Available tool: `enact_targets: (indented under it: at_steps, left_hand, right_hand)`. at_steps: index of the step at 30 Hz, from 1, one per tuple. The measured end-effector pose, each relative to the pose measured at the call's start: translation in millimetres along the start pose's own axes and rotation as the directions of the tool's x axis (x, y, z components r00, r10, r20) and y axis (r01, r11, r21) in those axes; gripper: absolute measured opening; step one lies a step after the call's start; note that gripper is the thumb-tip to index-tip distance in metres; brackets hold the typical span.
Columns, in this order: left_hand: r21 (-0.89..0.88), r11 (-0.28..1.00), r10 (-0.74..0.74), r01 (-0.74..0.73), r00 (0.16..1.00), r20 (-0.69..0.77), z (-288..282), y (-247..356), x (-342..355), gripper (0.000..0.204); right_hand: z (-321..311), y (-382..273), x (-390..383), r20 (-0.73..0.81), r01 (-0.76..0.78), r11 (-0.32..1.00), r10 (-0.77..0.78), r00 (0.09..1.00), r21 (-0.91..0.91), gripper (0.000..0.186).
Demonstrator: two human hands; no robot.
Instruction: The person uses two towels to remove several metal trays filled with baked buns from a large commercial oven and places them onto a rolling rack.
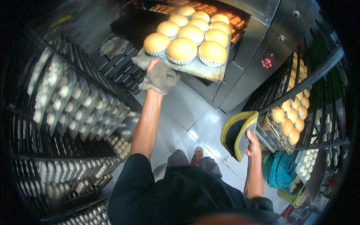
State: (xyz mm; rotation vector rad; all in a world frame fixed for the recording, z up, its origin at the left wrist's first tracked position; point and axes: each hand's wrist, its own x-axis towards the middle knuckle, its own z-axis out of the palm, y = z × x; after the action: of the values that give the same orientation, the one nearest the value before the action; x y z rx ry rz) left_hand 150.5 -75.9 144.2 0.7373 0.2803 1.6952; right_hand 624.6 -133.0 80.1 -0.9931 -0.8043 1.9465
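Note:
A metal baking tray [213, 74] of golden domed buns [182, 50] in pale fluted paper cups is level in front of the glowing oven opening [238, 28]. My left hand [158, 75], covered in a worn grey cloth mitt with a bare finger showing, grips the tray's near left corner. The tray's far end reaches to the oven mouth; what supports it there I cannot tell. Lower right, my right hand [253, 144] is closed on a folded oven pad [243, 131], dark inside with a yellow-green border, held away from the tray.
A dark rack [63, 150] at left bears several trays of pale dough balls [77, 101]. To the right, another rack holds a tray of browned buns [292, 116]. The steel oven front [258, 45] carries a red knob [266, 63]. A teal bucket [281, 170] stands lower right.

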Motion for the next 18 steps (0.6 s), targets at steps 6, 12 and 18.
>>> enact_targets:
  at_steps: [6, 12, 18]
  left_hand:
    - [-0.175, 0.970, -0.210, 0.166, 0.939, -0.272, 66, 16, -138, 0.037]
    - [-0.104, 0.989, -0.144, 0.103, 0.812, -0.566, 131, 26, -268, 0.044]
    - [-0.136, 0.947, -0.319, 0.290, 0.806, -0.499, 171, 20, -359, 0.043]
  right_hand:
    - [61, 14, 3, 0.128, -0.028, 0.964, -0.006, 0.992, 0.265, 0.045]
    - [119, 41, -43, 0.181, -0.037, 0.895, -0.049, 0.982, 0.444, 0.037]
    - [99, 79, -127, 0.198, -0.019, 0.931, -0.058, 0.978, 0.364, 0.042]
